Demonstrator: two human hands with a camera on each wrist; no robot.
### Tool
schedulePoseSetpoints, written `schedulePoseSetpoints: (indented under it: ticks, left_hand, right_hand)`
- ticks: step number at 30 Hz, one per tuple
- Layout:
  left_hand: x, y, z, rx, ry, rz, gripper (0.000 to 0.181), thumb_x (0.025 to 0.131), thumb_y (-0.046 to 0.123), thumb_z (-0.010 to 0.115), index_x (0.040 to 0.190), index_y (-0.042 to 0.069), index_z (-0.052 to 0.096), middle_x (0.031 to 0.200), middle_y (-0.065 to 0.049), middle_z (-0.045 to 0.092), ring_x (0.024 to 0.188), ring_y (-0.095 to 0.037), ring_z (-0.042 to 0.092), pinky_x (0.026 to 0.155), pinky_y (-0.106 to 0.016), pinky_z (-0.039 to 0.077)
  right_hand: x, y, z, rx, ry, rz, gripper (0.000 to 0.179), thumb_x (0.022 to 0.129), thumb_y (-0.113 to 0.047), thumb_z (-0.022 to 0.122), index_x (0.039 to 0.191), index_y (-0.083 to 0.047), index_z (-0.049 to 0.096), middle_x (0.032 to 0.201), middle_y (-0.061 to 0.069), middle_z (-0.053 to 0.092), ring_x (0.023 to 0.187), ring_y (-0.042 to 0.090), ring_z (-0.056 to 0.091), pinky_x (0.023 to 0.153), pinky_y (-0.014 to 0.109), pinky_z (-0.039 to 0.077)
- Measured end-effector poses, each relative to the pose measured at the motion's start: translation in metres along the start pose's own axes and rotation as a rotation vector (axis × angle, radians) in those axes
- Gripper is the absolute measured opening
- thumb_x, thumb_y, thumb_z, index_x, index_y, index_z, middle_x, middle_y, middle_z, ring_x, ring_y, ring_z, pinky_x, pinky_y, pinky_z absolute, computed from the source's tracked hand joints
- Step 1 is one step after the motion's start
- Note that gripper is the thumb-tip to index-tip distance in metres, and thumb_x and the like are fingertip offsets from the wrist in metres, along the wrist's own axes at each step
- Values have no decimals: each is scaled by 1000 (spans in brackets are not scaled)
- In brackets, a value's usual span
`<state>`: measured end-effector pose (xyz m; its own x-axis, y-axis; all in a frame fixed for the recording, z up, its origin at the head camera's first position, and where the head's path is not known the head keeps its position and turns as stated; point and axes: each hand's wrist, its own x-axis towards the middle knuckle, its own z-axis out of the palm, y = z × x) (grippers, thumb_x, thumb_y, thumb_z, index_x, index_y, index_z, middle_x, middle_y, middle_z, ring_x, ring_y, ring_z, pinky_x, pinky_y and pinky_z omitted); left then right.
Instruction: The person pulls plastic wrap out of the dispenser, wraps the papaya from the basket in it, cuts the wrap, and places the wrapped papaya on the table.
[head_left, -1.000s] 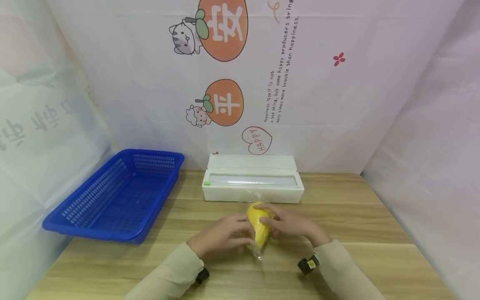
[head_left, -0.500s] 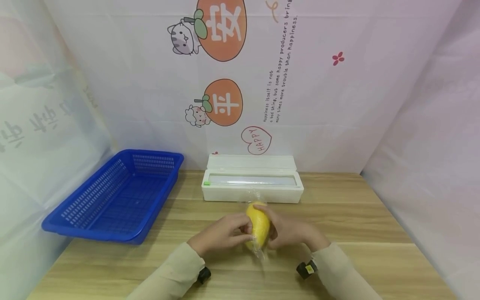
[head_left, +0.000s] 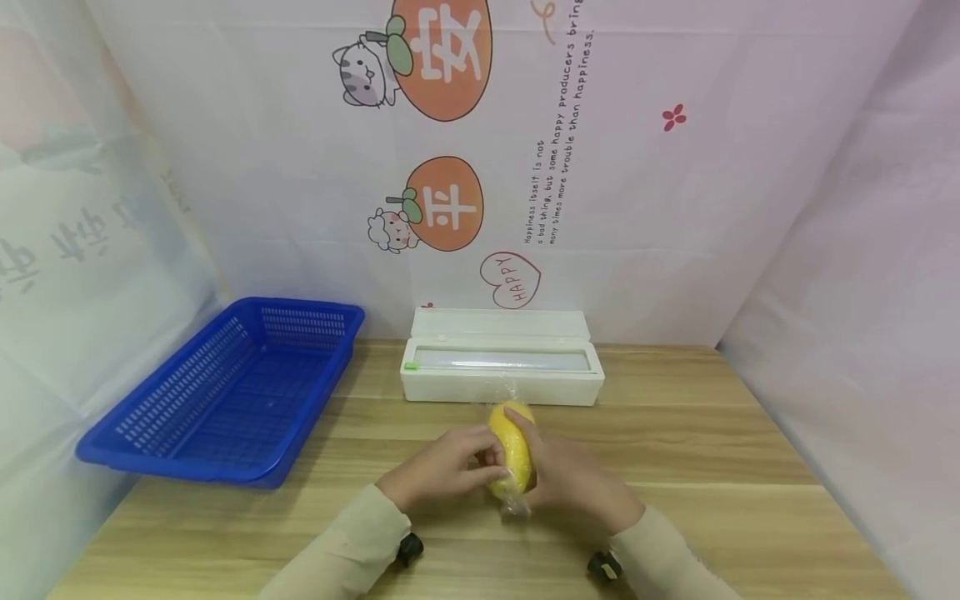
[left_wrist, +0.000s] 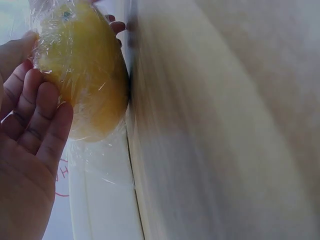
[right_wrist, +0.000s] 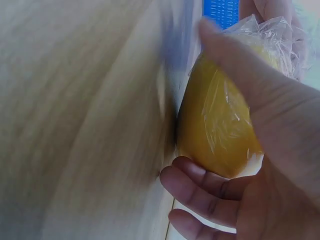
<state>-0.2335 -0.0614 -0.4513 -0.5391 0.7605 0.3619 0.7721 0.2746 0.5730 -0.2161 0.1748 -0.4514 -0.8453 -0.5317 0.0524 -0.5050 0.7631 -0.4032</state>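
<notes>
A yellow mango (head_left: 516,442), wrapped in clear cling film (head_left: 514,505), lies on the wooden table between both hands. My left hand (head_left: 447,467) is at its left side, thumb and fingertips pinching the film close to the fruit's near end; the left wrist view shows those curled fingers against the wrapped mango (left_wrist: 92,75). Around the right side curves my right hand (head_left: 577,483). In the right wrist view, its thumb crosses over the mango (right_wrist: 220,120) and its fingers bend round the other end. Loose film sticks out at both ends of the fruit.
Behind the mango stands an open white cling film box (head_left: 502,387) with a green slider at its left end. A blue plastic basket (head_left: 273,467) sits at the left of the table (head_left: 720,442). White printed cloth (head_left: 637,208) hangs at the back and sides.
My right hand has shifted down and left round the mango, its thumb now along the upper side. The left hand has curled its fingers in at the film. The mango has turned slightly.
</notes>
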Motion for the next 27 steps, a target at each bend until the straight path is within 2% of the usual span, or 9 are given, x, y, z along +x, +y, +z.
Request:
schedulePoseSetpoints:
  ticks: [2, 5, 9, 13, 16, 19, 20, 24, 27]
  left_hand:
    - [0, -1, 0, -12, 0, -5, 8, 97, 29, 68, 95, 23, 62, 92, 15, 58, 85, -2, 55, 76, -19, 51]
    - [1, 0, -2, -15, -4, -13, 8, 97, 27, 69, 95, 22, 63, 91, 15, 58, 83, -2, 55, 75, -20, 52]
    - [2, 1, -3, -12, -20, -24, 8, 96, 27, 70, 94, 21, 64, 91, 14, 59, 83, -4, 57, 75, -20, 52]
    - [0, -4, -3, -2, -38, 3, 7, 96, 24, 71, 94, 21, 65, 93, 14, 59, 85, -3, 58, 77, -19, 52]
    - [-1, -8, -5, -3, -65, 27, 15, 89, 14, 74, 100, 18, 64, 96, 11, 60, 89, -3, 58, 82, -18, 52]
    - [-3, -9, -8, -20, -111, 17, 31, 80, 8, 78, 106, 16, 64, 99, 9, 60, 94, -4, 58, 86, -18, 51]
    - [-3, -10, -9, -35, -124, 6, 33, 80, 8, 79, 108, 16, 63, 100, 9, 60, 94, -5, 59, 87, -19, 51]
    - [-3, -13, -11, -114, -129, -58, 28, 85, 12, 82, 108, 17, 67, 100, 11, 61, 95, -4, 61, 87, -20, 52]
    - [-1, -16, -12, -178, -112, -99, 20, 86, 16, 80, 103, 19, 70, 98, 12, 64, 92, -3, 63, 84, -22, 54]
  right_hand:
    - [-1, -1, 0, -11, 4, -12, 130, 66, -77, 74, 162, -21, 6, 114, 8, 63, 88, 11, 58, 75, 33, 52]
    - [-2, -3, -2, -6, -13, -9, 122, 74, -81, 62, 162, -19, 6, 115, 8, 62, 84, 11, 55, 72, 33, 51]
    - [-4, -5, -6, 56, -40, 8, 104, 86, -76, 53, 162, -18, 10, 101, 2, 60, 78, 11, 53, 68, 30, 49]
    - [-3, -5, -8, 126, -42, -15, 90, 95, -67, 49, 161, -16, 15, 90, -2, 56, 75, 11, 54, 65, 29, 49]
    - [-3, -4, -8, 157, -32, -16, 86, 97, -63, 51, 160, -15, 18, 111, 9, 62, 85, 14, 57, 72, 34, 52]
    - [-4, -3, -8, 172, -26, -1, 83, 98, -61, 51, 160, -16, 19, 135, 21, 55, 100, 20, 59, 82, 42, 53]
    - [-4, -3, -8, 175, -25, 2, 82, 98, -61, 50, 160, -16, 20, 140, 24, 52, 103, 22, 60, 85, 44, 53]
    - [-4, -3, -7, 177, -15, 4, 81, 98, -62, 48, 159, -17, 20, 144, 26, 48, 111, 29, 61, 89, 48, 53]
    - [-4, -3, -5, 154, 1, 6, 82, 97, -64, 48, 159, -17, 22, 142, 26, 50, 109, 30, 62, 86, 47, 54]
